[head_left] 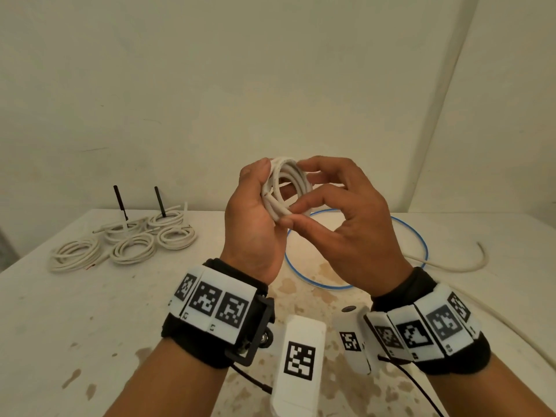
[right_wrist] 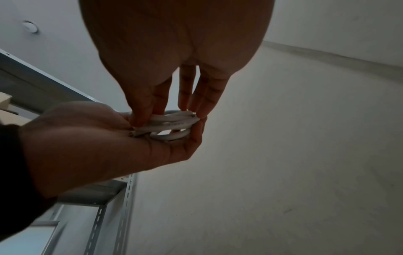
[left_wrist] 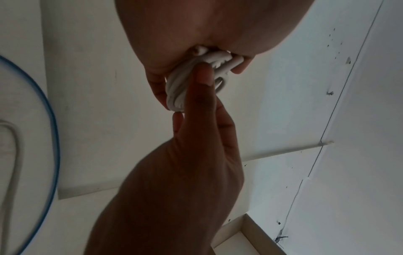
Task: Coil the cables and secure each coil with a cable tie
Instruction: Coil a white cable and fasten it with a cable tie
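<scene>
A small coil of white cable [head_left: 282, 188] is held in the air above the table, between both hands. My left hand [head_left: 264, 191] grips its left side, thumb over the top and the cut cable end against the palm. My right hand [head_left: 301, 203] pinches the coil's right side with thumb below and fingers above. In the left wrist view the coil [left_wrist: 179, 89] shows with the right thumb lying across it. In the right wrist view the coil [right_wrist: 174, 123] sits under the right fingertips. No cable tie is seen on this coil.
Several white coils [head_left: 132, 251] lie at the table's back left; two black cable ties [head_left: 120, 203] [head_left: 159, 201] stick up from them. A blue cable loop [head_left: 421, 236] and a loose white cable [head_left: 469, 266] lie on the stained white table [head_left: 90, 311] below and to the right of the hands.
</scene>
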